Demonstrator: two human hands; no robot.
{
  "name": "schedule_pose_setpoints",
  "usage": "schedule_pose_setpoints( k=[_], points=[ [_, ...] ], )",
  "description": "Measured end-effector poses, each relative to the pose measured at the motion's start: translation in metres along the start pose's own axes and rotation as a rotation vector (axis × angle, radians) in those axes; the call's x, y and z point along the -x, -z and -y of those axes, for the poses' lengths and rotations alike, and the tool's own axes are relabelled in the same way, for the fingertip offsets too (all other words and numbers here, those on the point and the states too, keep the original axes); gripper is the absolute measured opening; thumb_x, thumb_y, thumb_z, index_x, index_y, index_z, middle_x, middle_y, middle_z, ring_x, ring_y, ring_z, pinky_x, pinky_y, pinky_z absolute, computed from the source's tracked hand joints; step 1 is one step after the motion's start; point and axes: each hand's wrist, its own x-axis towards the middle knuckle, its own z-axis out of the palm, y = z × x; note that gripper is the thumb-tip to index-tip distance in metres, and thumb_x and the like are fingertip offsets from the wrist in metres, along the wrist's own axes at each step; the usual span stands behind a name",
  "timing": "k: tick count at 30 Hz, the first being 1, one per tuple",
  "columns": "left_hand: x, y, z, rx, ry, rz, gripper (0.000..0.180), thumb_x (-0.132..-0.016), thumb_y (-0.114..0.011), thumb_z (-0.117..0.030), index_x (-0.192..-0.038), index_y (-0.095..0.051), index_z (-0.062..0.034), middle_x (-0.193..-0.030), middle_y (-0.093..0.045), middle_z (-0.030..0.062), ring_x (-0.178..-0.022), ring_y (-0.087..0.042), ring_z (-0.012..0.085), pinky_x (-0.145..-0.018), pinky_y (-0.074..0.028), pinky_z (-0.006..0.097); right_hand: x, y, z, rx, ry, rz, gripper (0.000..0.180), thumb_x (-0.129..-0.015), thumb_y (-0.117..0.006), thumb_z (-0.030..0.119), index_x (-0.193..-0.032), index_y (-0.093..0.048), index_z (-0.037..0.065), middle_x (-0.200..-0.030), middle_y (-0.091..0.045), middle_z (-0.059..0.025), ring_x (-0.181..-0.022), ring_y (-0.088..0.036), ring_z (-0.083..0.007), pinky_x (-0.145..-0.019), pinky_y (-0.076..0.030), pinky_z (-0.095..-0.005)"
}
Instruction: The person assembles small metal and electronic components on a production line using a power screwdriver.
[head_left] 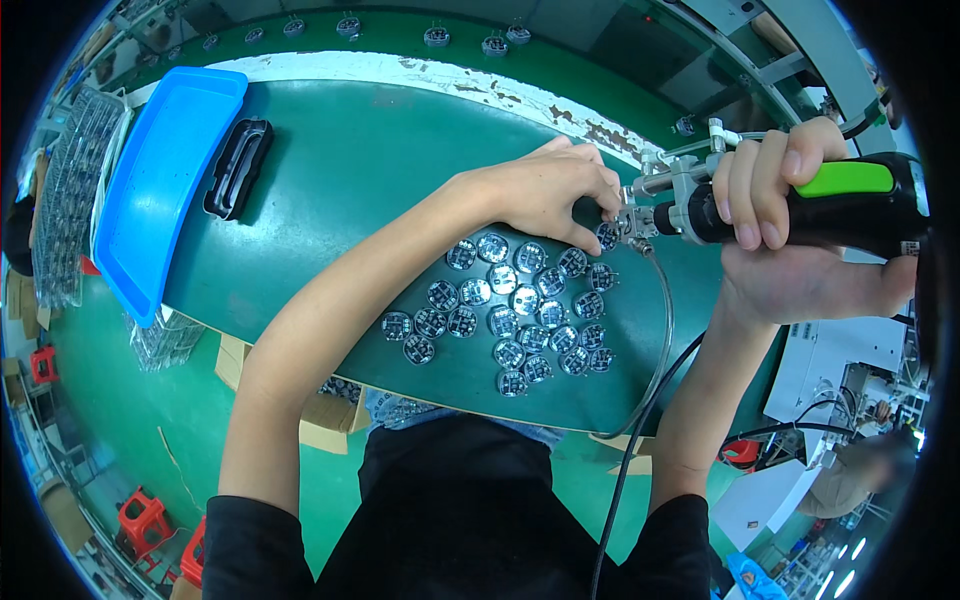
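Here, the right hand (790,215) is gripping a powered screwdriver (800,205); the left hand (550,195) is pinching a round part (607,236) at its tip, above clustered round pieces (505,310); a blue tray (160,185) is lying upper left on the tabletop (370,170).

Left hand (548,196): bare forearm extended across from lower left, palm down, fingers curled, fingertips (606,208) pinched together. Right hand (790,215): forearm raised from below, wrist bent, fingers wrapped in a closed grip.

The left hand (555,195) covers the small round part it pinches, so only an edge of it shows. The power screwdriver (800,205) loses its rear end in the dark rim on the right. Details on the round parts (500,300) are too small to tell.
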Motion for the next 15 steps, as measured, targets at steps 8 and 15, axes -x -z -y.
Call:
schedule_pose_setpoints(
  k=[8,15],
  points=[
    [-0.0006,-0.0022,0.0009,0.003,-0.014,0.012,0.042,-0.076,-0.086,-0.033,-0.102,-0.073,-0.0040,-0.126,-0.064,0.0121,-0.120,-0.052,0.0263,-0.104,-0.036,0.039,-0.0009,-0.0024,-0.0018,0.016,0.002,-0.018,0.094,-0.073,-0.037,0.099,-0.091,-0.050,0.008,-0.054,-0.042,0.0042,-0.043,-0.040,-0.0055,-0.047,-0.035,-0.0203],
    [0.0005,-0.0038,0.0015,-0.009,-0.007,-0.018,0.043,-0.076,-0.086,-0.034,-0.102,-0.073,-0.0026,-0.118,-0.066,0.0108,-0.121,-0.052,0.0259,-0.105,-0.036,0.038,-0.0056,-0.0060,-0.0054,0.020,-0.003,-0.008,0.095,-0.073,-0.037,0.100,-0.090,-0.050,0.008,-0.053,-0.041,0.0043,-0.043,-0.040,-0.0053,-0.046,-0.035,-0.0200]
  ],
)
